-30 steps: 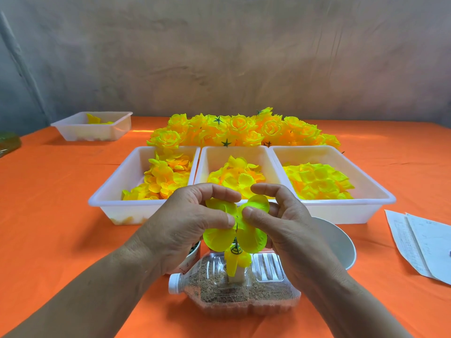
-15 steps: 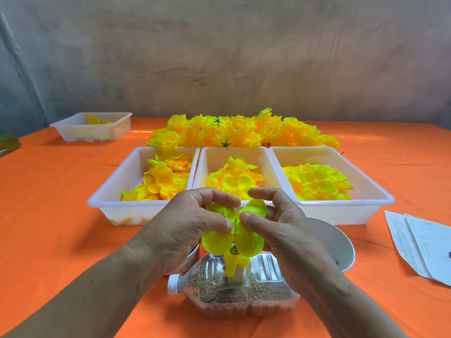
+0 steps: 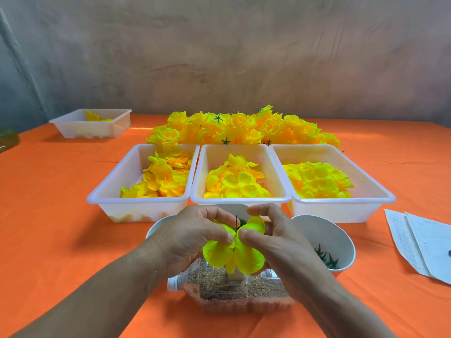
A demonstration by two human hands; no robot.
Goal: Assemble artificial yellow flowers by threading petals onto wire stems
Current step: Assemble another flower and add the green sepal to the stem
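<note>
A yellow petal layer (image 3: pixel 234 252) with rounded lobes sits on a thin dark wire stem (image 3: pixel 236 223), whose tip pokes up above it. My left hand (image 3: pixel 195 237) and my right hand (image 3: pixel 275 240) pinch the petal layer from either side, thumbs meeting at the wire. The stem stands in a cut plastic bottle filled with sand (image 3: pixel 231 291), lying on its side just below the hands. Three white trays of loose yellow petals stand behind: left (image 3: pixel 114 191), middle (image 3: pixel 241 198), right (image 3: pixel 375 191).
Finished yellow flowers (image 3: pixel 244 129) are heaped behind the trays. A white cup with green calyx pieces (image 3: pixel 327 257) stands at the right, another cup (image 3: pixel 156 228) at the left. Papers (image 3: pixel 422 245) lie at the right edge; a fourth tray (image 3: pixel 95 130) sits far left on the orange cloth.
Both hands have pushed the petal layer lower on the wire, so the wire tip now shows above the petals.
</note>
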